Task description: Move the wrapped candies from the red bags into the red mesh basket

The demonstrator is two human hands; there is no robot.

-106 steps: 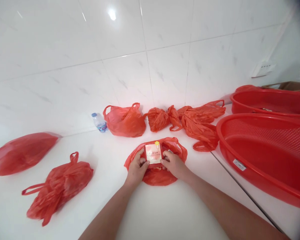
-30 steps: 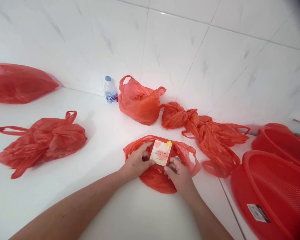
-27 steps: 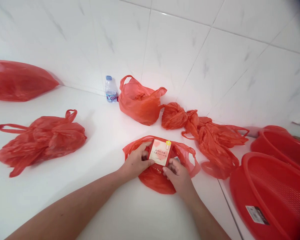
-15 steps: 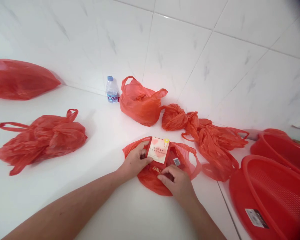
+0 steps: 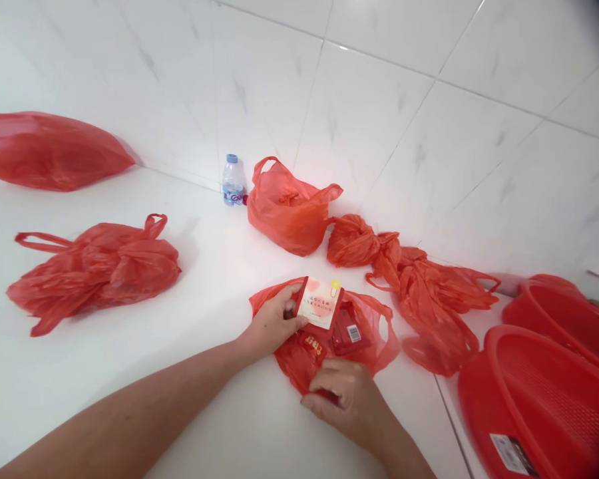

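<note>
My left hand [image 5: 274,319] is closed on the left side of a small square cream-and-red packet [image 5: 320,303], with printed writing and a yellow flower in one corner. The packet is held tilted over an open red plastic bag [image 5: 294,372]. Inside the bag lie a red packet with a white barcode label [image 5: 350,334] and a red wrapper with gold lettering [image 5: 311,346]. My right hand [image 5: 347,399] has its fingers curled and pinched on the near rim of the bag, and its fingertips are partly hidden.
A knotted red bag [image 5: 104,266] lies to the left, a full one [image 5: 54,153] behind it. By the tiled wall stand a water bottle [image 5: 233,183], an upright red bag [image 5: 289,213] and crumpled red bags [image 5: 429,293]. Red plastic baskets [image 5: 479,399] stand at right.
My right hand has moved toward me, from the wrapper inside to the bag's near rim. The barcoded packet shows more fully. My left hand still holds the cream-and-red packet; the view has shifted slightly.
</note>
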